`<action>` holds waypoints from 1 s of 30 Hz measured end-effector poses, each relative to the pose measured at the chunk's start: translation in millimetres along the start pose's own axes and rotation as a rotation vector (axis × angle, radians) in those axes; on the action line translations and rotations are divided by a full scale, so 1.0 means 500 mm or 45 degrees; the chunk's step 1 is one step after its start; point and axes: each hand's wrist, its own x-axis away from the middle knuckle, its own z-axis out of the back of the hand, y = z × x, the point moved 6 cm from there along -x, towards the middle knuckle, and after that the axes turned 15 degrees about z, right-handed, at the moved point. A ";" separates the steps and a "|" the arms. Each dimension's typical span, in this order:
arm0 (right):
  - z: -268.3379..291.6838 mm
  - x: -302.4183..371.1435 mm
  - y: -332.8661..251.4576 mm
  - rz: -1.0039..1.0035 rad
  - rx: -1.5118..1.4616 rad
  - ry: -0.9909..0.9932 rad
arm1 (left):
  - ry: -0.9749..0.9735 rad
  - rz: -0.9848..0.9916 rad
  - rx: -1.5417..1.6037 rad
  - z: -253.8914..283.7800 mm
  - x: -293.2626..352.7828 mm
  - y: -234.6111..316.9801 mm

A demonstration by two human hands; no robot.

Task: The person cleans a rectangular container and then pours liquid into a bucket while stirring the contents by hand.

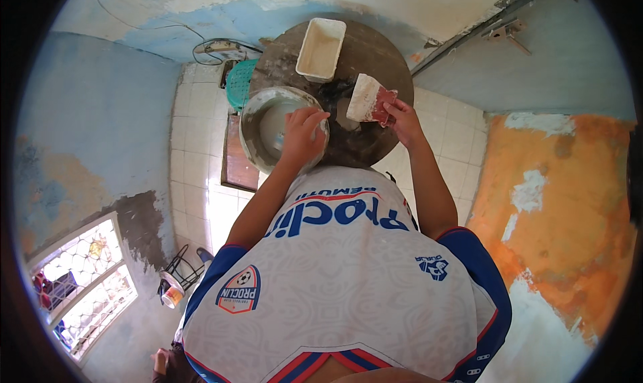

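Note:
My left hand [305, 136] reaches over the right side of a round, plaster-smeared basin [249, 132], its fingers curled. What they hold, if anything, is hidden. Greyish residue coats the inside of the basin, and a small pale blue patch shows at its bottom. In my right hand [404, 123] is a red putty spreader [386, 106], tilted above the round table. A thick layer of whitish putty covers the spreader's broad end. Farther back on the table lies a cream rectangular tub [320, 51] with putty marks on its walls.
The stained round table [375, 48] stands against a patchy wall. Beside it are a green plastic stool [239, 85] and a brown board [236, 157] on the tiled floor. A cable [201, 45] hangs at the back left. Another person's hand [161, 361] shows at lower left.

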 end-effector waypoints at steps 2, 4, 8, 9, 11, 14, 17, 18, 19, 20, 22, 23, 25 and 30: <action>-0.018 -0.010 -0.023 0.008 0.005 0.001 | 0.055 0.023 0.020 0.024 0.010 -0.001; -0.036 -0.029 -0.049 0.021 -0.007 -0.033 | 0.087 0.065 0.038 0.052 0.018 0.007; -0.085 -0.096 -0.083 0.078 0.019 -0.081 | 0.126 0.167 0.071 0.092 0.036 -0.006; -0.103 -0.114 -0.093 0.104 0.020 -0.049 | 0.123 0.215 0.065 0.100 0.043 -0.012; -0.148 -0.149 -0.107 0.157 0.020 0.012 | 0.155 0.285 0.074 0.114 0.056 -0.023; -0.196 -0.217 -0.112 0.238 0.065 0.072 | 0.245 0.336 0.122 0.135 0.065 -0.036; -0.221 -0.308 -0.076 0.420 0.326 0.160 | 0.306 0.412 0.191 0.154 0.073 -0.059; -0.244 -0.318 -0.090 0.510 0.698 0.129 | 0.329 0.433 0.191 0.160 0.080 -0.068; -0.269 -0.326 -0.104 0.599 1.070 0.099 | 0.350 0.452 0.191 0.166 0.083 -0.079; -0.298 -0.334 -0.114 0.685 1.442 0.068 | 0.369 0.469 0.193 0.171 0.081 -0.093; -0.328 -0.352 -0.112 0.708 1.419 0.161 | 0.413 0.489 0.188 0.176 0.080 -0.110; -0.340 -0.359 -0.112 0.703 1.427 0.132 | 0.432 0.498 0.187 0.177 0.080 -0.119; -0.355 -0.378 -0.106 0.693 1.430 0.103 | 0.497 0.469 0.217 0.178 0.083 -0.131; -0.356 -0.386 -0.074 0.668 1.432 0.034 | 0.486 0.480 0.305 0.165 0.077 -0.142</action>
